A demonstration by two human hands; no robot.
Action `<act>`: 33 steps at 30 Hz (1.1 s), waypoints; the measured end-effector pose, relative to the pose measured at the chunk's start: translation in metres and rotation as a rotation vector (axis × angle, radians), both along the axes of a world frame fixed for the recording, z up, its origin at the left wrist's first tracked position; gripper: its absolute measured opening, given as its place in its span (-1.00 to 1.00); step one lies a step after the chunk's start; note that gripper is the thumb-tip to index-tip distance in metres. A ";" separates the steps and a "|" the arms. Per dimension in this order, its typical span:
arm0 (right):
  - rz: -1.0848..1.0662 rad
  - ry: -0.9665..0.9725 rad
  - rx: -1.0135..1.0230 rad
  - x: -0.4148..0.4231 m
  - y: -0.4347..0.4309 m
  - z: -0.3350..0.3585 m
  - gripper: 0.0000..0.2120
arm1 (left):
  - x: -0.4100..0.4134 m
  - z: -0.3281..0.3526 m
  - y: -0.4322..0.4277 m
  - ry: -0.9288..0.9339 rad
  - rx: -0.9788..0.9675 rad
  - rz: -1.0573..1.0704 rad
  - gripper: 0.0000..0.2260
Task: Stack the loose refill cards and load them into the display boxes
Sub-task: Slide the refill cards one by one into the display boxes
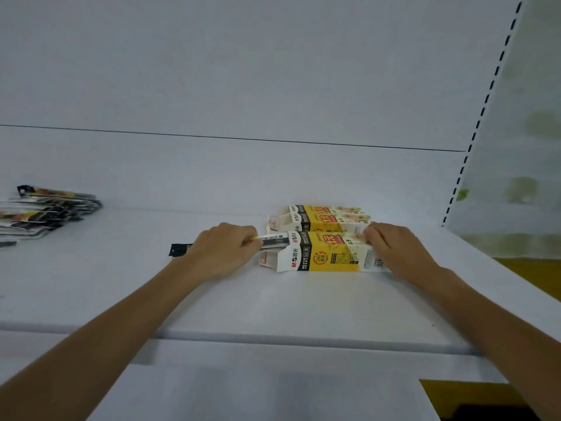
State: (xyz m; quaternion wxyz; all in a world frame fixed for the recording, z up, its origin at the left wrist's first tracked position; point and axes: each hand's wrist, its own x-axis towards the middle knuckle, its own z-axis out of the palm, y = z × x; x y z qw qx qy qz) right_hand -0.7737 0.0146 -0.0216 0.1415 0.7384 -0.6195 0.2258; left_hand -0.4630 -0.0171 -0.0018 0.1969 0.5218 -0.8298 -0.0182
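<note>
On the white shelf (pixel 303 305), right of centre, two yellow, white and black display boxes lie on their sides, one behind the other. At the near box (pixel 321 252) the open end with its flaps faces left. Closed around a bundle of refill cards (pixel 273 240), the left hand (pixel 226 250) has its fingers (pixel 247 238) curled tight on the bundle, whose right end sits in the mouth of the near box. A black end of the bundle (pixel 179 250) sticks out to the left past the wrist. Resting on the closed right end of the same box, the right hand (pixel 394 250) has its fingers (pixel 375 233) bent over the top edge, pressing on the box; whether they truly grip it cannot be told. Just behind and touching it, the far box (pixel 324 218) also has its flaps open to the left. Well apart, at the left edge of the shelf, lies an untidy pile of loose cards (pixel 45 214), black, white and orange.
</note>
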 end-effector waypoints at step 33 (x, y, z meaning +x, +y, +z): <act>0.089 0.391 -0.352 -0.009 -0.011 -0.010 -0.72 | 0.000 -0.003 0.001 0.376 0.361 -0.031 -0.77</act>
